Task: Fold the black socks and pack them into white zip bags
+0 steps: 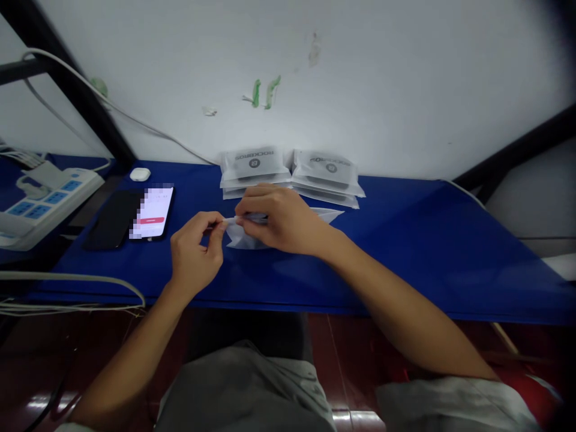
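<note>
A frosted plastic bag (pixel 245 239) lies on the blue table in front of me, partly covered by my right hand. My left hand (pixel 198 249) pinches the left end of its edge between thumb and forefinger. Close beside it, my right hand (pixel 281 217) grips the same edge, fingers curled over it. A pale corner of the bag sticks out past the right wrist. Whatever the bag contains is hidden. Just behind my hands lie two stacks of similar packed bags marked ROCKBROS, a left stack (pixel 254 165) and a right stack (pixel 328 169).
On the left of the blue table (pixel 405 252) are a lit phone (pixel 155 213), a dark phone-like slab (pixel 112 219) and a white earbud case (pixel 140 174). Farther left sits a power strip (pixel 58 198) with plugs and cables. A white wall (pixel 382 90) rises behind the table.
</note>
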{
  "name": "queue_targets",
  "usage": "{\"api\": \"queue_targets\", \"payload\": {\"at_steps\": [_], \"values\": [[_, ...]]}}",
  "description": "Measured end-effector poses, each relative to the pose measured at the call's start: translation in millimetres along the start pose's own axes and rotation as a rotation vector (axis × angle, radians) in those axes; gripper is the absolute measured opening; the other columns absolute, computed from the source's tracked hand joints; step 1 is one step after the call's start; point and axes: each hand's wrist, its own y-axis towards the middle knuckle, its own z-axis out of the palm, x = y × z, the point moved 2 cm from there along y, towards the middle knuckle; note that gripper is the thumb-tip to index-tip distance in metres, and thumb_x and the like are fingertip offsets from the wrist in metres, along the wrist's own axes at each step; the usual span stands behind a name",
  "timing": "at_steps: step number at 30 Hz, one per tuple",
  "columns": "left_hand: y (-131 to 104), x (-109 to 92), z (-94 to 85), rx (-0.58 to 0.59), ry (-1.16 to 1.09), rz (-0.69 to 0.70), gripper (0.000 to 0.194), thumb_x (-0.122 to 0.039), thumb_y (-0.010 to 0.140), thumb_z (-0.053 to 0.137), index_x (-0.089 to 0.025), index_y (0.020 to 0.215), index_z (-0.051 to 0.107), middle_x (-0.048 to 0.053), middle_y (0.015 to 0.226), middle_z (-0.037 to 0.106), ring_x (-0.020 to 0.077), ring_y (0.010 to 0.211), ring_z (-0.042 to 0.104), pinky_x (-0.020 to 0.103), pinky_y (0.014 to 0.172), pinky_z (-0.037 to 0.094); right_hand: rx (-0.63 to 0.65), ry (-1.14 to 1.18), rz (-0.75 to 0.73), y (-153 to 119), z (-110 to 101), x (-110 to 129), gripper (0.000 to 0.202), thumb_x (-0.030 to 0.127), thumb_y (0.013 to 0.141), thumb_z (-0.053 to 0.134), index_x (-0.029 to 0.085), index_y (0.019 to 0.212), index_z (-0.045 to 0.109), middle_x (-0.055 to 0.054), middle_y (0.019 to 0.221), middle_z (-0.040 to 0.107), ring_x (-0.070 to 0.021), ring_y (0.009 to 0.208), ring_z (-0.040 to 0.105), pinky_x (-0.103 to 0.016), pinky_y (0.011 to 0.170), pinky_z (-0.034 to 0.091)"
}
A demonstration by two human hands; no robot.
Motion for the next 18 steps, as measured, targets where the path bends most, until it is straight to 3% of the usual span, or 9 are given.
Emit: {"api": "queue_targets", "payload": {"at_steps": [6, 13, 18], "values": [[0.8, 5.9, -1.5, -0.025, 0.019, -0.023, 0.008, -0.023, 0.085, 0.054, -0.021, 0.081, 0.061, -0.001, 0.075, 0.064, 0.0115, 0.067, 0.06, 0.025, 0.065, 0.051, -0.019, -0.023, 0.053, -13.2, -12.8, -6.0, 0.013, 0.016, 0.082, 0.052, 0.018, 0.077, 0.064, -0.003, 0.078, 0.061, -0.0149, 0.072, 0.05, -0.029, 0.068, 0.035], [6.5, 0.7, -0.2, 0.108, -0.037, 0.023, 0.008, -0.024, 0.088, 0.053, -0.021, 0.088, 0.061, -0.001, 0.081, 0.065, 0.0125, 0.075, 0.061, 0.026, 0.072, 0.05, -0.043, -0.052, 0.125, -23.7, -19.2, -8.6, 0.012, 0.016, 0.081, 0.054, 0.017, 0.081, 0.066, -0.005, 0.082, 0.064, -0.0166, 0.076, 0.054, -0.029, 0.069, 0.037], [9.4, -6.4, 1.3, 0.096, -0.013, 0.1, 0.011, -0.023, 0.089, 0.053, -0.021, 0.083, 0.063, 0.0, 0.078, 0.066, 0.0122, 0.071, 0.06, 0.026, 0.067, 0.049, -0.03, -0.053, 0.116, -21.7, -15.2, -6.3, 0.012, 0.016, 0.082, 0.053, 0.016, 0.083, 0.065, -0.005, 0.081, 0.064, -0.0162, 0.076, 0.053, -0.029, 0.069, 0.036]]}}
